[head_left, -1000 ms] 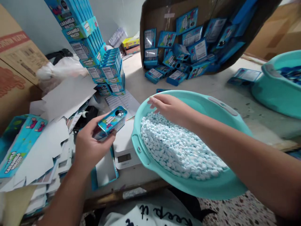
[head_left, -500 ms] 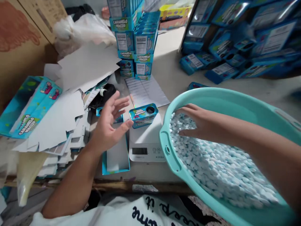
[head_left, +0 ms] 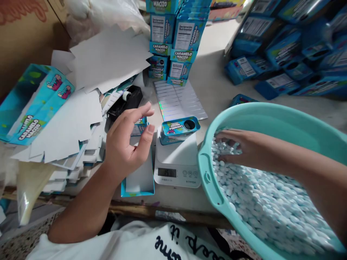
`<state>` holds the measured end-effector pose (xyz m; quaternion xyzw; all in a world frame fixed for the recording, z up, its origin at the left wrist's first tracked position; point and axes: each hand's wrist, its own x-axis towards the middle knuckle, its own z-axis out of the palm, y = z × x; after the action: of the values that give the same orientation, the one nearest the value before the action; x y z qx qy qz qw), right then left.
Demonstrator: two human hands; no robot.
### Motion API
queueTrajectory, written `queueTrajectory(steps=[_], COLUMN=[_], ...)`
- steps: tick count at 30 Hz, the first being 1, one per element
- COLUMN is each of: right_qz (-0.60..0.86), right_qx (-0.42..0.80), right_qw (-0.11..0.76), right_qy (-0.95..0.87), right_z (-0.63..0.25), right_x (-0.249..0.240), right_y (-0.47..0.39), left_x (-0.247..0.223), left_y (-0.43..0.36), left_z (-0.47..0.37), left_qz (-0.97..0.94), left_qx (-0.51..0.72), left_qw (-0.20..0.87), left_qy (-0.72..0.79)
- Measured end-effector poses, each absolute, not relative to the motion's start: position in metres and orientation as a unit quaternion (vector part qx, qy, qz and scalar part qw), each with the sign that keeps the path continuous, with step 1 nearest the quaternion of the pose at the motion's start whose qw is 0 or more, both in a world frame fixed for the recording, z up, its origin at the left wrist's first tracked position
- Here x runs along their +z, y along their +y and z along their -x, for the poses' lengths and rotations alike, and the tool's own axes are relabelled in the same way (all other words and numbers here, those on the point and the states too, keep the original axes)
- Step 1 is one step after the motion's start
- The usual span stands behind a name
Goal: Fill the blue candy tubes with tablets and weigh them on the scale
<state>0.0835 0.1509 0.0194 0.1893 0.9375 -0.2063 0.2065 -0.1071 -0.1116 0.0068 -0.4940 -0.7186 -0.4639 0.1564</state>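
Observation:
My left hand point(head_left: 130, 135) hovers left of the white scale point(head_left: 177, 177), thumb and fingers apart with nothing between them. A blue candy box point(head_left: 176, 131) with a round dark opening lies on the scale's plate. At the right, my right hand point(head_left: 235, 146) is partly sunk among the pale blue candies point(head_left: 260, 191) in the turquoise tub point(head_left: 207, 173). Its thumb is apart from the fingers, with candies around them; the fingertips are partly hidden. Below my left hand sits an open blue tray point(head_left: 139, 180) with a white inside.
Stacked blue display boxes point(head_left: 183, 54) stand behind a sticker sheet point(head_left: 180, 99). White card sheets point(head_left: 108, 59) and a large blue carton point(head_left: 35, 108) fill the left. Many small blue boxes point(head_left: 280, 85) are piled at the back right. A black holder point(head_left: 126, 101) lies behind my left hand.
My left hand's fingers have curled closer toward its thumb. My right hand remains in the candies, its fingers slightly shifted. The view has moved, placing the scale and tub farther right.

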Motion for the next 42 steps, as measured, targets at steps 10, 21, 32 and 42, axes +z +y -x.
queueTrajectory(steps=[10, 21, 32, 42], right_qz=[-0.191, -0.188, -0.184, -0.184], right_qx=[-0.209, -0.175, -0.194, -0.206], right_qw=[0.21, 0.211, 0.21, 0.159], right_qy=[0.936, 0.943, 0.941, 0.948], right_z=[-0.083, -0.08, -0.079, -0.081], right_x=[0.015, 0.005, 0.006, 0.007], right_y=[0.156, 0.159, 0.163, 0.161], left_x=[0.013, -0.005, 0.042, 0.031], left_y=[-0.108, -0.093, -0.172, -0.178], left_z=[0.104, 0.1, 0.119, 0.096], left_qz=[0.51, 0.605, 0.433, 0.368], left_qx=[-0.461, -0.368, -0.464, -0.355], left_qw=[0.165, 0.028, 0.117, 0.284], left_qy=[-0.707, -0.705, -0.764, -0.811])
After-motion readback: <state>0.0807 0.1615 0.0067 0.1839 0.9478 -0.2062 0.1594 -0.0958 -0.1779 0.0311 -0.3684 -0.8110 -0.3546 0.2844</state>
